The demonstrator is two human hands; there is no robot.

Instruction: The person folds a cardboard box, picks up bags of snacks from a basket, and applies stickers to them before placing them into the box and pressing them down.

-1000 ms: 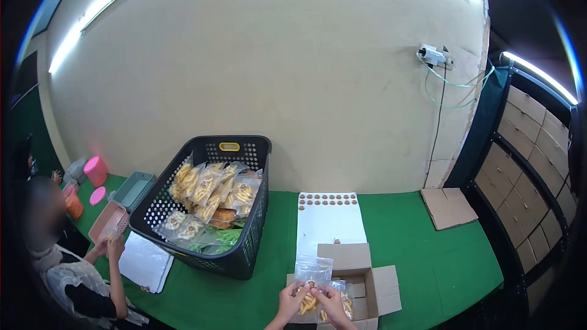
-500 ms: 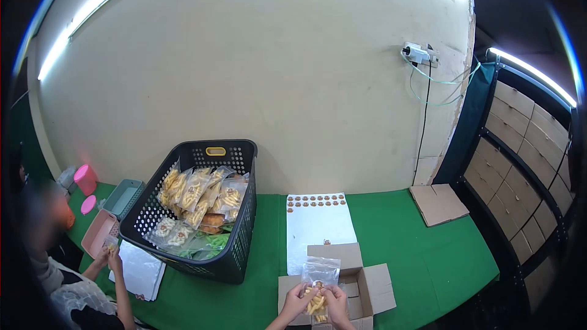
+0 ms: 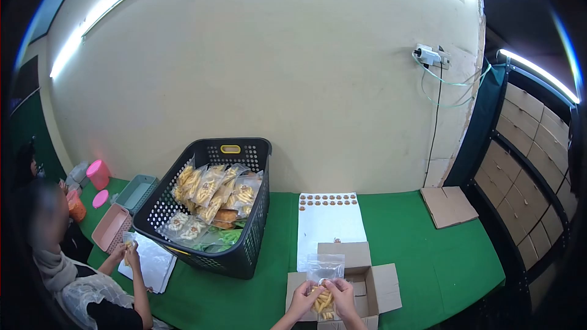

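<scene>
Held in front of me is a clear zip bag [image 3: 326,264] with yellow, stick-shaped snack pieces in its lower half. My left hand [image 3: 302,299] grips its left side, and my right hand [image 3: 341,298] presses on the bag's front and right side. Both thumbs meet near a small round sticker on the bag, partly hidden by my fingers. Under and behind the bag stands an open cardboard box [image 3: 387,287] with its flaps folded out. Beyond the box lies a white sheet [image 3: 330,226] with rows of small round brown stickers along its far edge.
A black basket [image 3: 244,256] full of bagged snacks stands left of the box. Further left, a co-worker [image 3: 116,299] holds a small bag beside white sheets [image 3: 153,263] and a pink basket [image 3: 105,232]. Flat cardboard [image 3: 449,206] lies at the right, near shelved boxes [image 3: 520,146].
The camera view has turned slightly left, so the scene sits further right. My hands stay on the bag, and my right fingers have shifted inward over the sticker area.
</scene>
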